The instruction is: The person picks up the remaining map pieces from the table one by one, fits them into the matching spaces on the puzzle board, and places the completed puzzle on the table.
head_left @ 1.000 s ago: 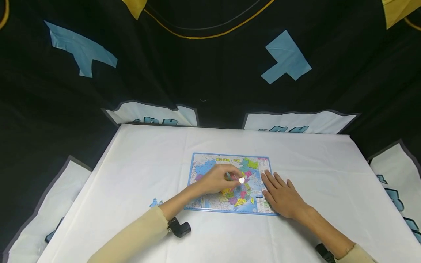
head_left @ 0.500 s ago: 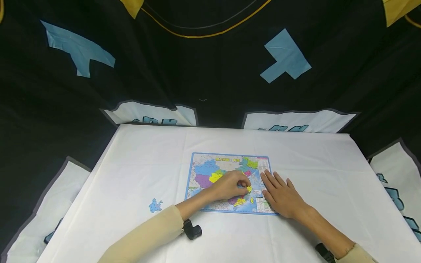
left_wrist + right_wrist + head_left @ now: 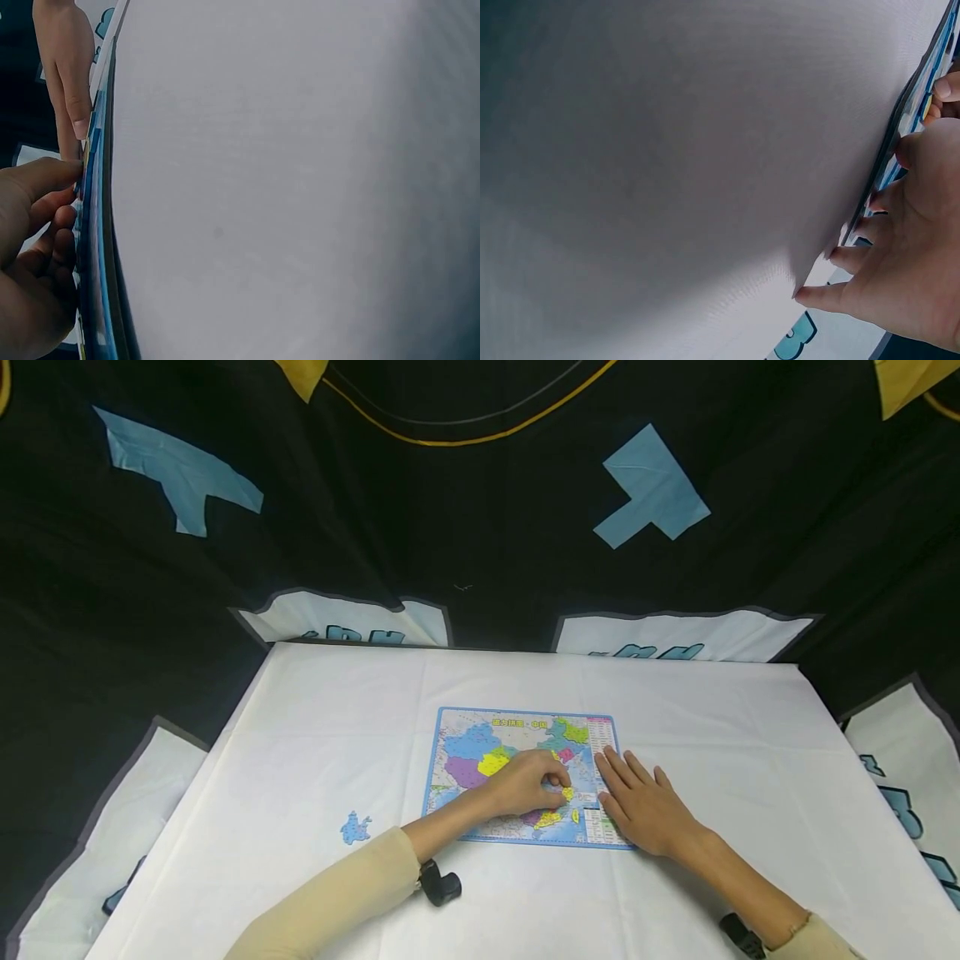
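A map puzzle board [image 3: 457,727] with a blue border and coloured map pieces lies flat on the white table. Over its right half, my left hand [image 3: 521,783] pinches a small yellow puzzle piece [image 3: 567,794] between thumb and fingertips, down at the board's surface. Part of that piece and the map around it is hidden by the hand. My right hand [image 3: 648,802] rests flat with fingers spread, its fingertips on the board's right edge; the right wrist view shows this hand [image 3: 915,232] along the edge too. One loose blue puzzle piece [image 3: 355,828] lies left of the board.
The white table [image 3: 337,718] extends around the board on all sides. Behind it hangs a black curtain [image 3: 480,527] with blue and yellow shapes. Dark wrist cameras [image 3: 441,885] sit on both forearms.
My left hand has moved right and slightly nearer, taking the small piece from above the board down onto it. Over the last half second it barely shifts. My right hand stays in place.
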Demonstrator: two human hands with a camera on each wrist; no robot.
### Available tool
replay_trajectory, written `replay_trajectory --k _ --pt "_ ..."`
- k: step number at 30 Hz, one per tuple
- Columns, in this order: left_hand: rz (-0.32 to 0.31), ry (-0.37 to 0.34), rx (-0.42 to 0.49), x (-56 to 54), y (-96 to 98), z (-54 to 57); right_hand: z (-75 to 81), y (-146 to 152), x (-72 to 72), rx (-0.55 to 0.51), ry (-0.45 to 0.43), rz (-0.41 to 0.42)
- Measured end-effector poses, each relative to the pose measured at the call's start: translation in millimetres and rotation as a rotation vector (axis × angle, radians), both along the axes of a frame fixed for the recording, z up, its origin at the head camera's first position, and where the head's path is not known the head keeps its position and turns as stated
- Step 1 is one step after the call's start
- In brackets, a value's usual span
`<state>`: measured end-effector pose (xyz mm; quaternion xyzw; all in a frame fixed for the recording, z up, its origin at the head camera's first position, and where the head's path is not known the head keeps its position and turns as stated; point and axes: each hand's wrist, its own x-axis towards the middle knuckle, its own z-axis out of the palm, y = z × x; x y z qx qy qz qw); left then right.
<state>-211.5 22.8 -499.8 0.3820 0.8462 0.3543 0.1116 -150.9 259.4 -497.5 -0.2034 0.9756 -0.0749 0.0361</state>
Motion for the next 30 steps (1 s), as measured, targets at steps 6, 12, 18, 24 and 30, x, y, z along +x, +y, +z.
replay_trajectory --k 6,12,18,24,30 --pt "-0.006 0.014 0.005 0.5 1.7 -0.4 0.4 0.6 0.1 0.003 -0.008 -0.001" --pt "-0.007 0.035 0.002 0.2 2.1 -0.3 1.5 0.6 -0.2 0.005 -0.009 -0.001" --pt "-0.001 0.045 -0.015 0.0 1.6 -0.2 0.8 0.4 -0.8 0.003 -0.013 -0.003" --pt "-0.013 0.049 -0.014 -1.4 1.1 -0.4 0.4 -0.3 -1.1 0.001 -0.017 -0.003" --pt "-0.035 0.059 0.004 -2.7 0.2 -0.3 0.4 -0.5 -0.7 0.004 -0.014 0.0"
